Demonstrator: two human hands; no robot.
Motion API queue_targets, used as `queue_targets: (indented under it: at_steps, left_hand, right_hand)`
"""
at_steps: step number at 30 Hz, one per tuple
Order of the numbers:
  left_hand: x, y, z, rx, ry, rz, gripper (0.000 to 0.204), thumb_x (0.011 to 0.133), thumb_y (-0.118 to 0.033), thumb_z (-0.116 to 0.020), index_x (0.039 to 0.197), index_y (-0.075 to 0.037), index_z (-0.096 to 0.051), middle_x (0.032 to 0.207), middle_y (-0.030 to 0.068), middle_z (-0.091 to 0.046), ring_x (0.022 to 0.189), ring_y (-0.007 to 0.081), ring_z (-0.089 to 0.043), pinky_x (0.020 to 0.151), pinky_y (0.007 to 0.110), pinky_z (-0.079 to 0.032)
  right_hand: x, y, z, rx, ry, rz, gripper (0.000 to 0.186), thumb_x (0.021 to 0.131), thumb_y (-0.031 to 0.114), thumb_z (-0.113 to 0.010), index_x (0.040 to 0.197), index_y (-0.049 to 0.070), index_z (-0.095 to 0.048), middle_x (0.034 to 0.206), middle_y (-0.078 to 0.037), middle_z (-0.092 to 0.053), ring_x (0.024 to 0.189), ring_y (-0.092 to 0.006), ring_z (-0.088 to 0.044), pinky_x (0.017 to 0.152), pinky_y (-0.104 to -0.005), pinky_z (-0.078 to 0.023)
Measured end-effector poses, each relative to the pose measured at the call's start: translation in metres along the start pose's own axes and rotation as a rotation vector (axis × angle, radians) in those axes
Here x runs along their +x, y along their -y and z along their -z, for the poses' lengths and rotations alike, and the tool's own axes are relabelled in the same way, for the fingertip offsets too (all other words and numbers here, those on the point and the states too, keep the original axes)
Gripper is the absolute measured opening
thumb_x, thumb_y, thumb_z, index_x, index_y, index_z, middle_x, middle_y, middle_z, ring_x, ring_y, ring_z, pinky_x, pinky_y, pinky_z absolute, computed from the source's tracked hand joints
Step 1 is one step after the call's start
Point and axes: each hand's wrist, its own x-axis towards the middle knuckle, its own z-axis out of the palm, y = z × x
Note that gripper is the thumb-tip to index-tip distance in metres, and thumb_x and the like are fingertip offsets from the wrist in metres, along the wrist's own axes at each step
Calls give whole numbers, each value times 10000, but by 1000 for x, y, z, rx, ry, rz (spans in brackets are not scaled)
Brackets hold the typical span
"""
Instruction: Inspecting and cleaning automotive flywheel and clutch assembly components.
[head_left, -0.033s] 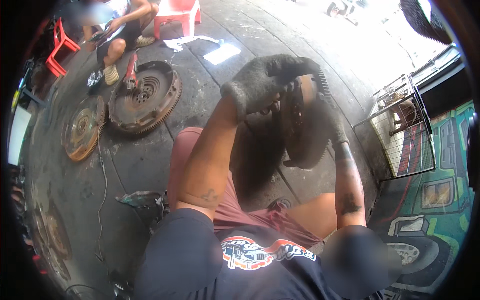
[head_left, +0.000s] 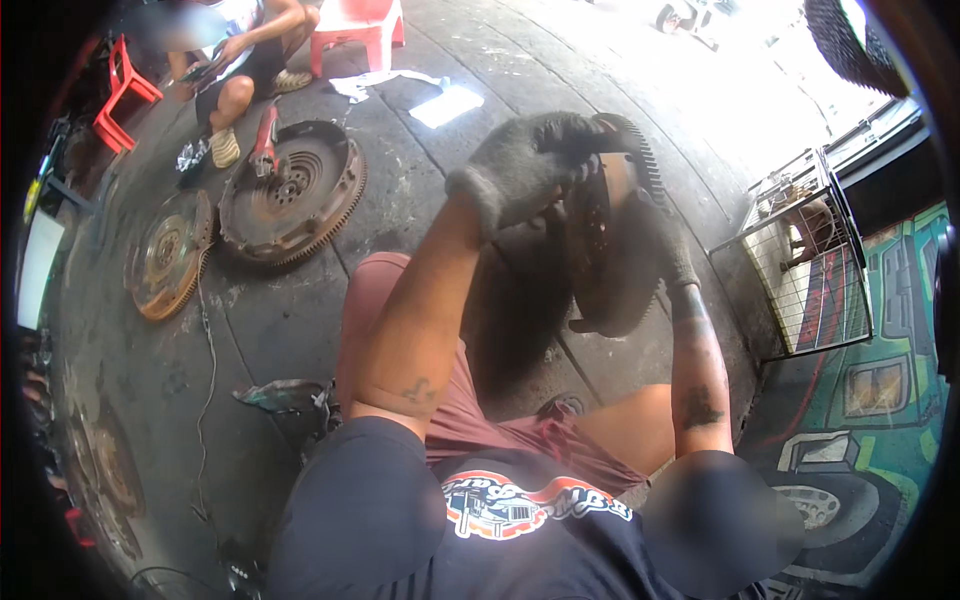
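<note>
Here we are above the floor [head_left: 420,205], and a dark toothed wheel [head_left: 605,285] is up on edge in front of the person's knees, between two gloved hands. The left hand [head_left: 520,165] is on its upper left, grip closed over the edge near the top. Over on the far side, the right hand [head_left: 662,245] lies against the wheel's right edge; blur covers those fingers, so how tight that grip is, I cannot tell. Whether the wheel's bottom touches the floor, I can't tell either.

Off to the left, a big rusty wheel [head_left: 285,217] lies flat with a red tool [head_left: 265,145] resting across it, and right beside it sits a smaller rusty wheel [head_left: 168,242]. Beyond them a co-worker [head_left: 232,95] crouches near a red chair [head_left: 355,35]. A white sheet [head_left: 447,105] lies on the floor, and a wire cage [head_left: 800,270] stands at the right.
</note>
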Motion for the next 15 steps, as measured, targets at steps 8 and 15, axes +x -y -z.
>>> queue_targets:
  at_steps: [8,15]
  left_hand:
    - [-26,127,-22,11,175,204,500,1043,-308,-581,1480,-119,-427,1106,83,-693,849,109,-673,570,199,-472]
    - [-55,194,-37,336,-243,154,392,850,-107,-670,1229,-79,-576,1098,195,-668,1032,352,-655,902,429,-510]
  right_hand:
    - [2,5,8,949,54,-750,310,930,170,-592,1214,49,-618,1089,-128,-711,906,-335,-690,743,-430,-530]
    - [26,21,-44,246,12,-66,303,1018,229,-520,1300,152,-600,1034,-168,-696,878,-374,-680,726,-488,-542]
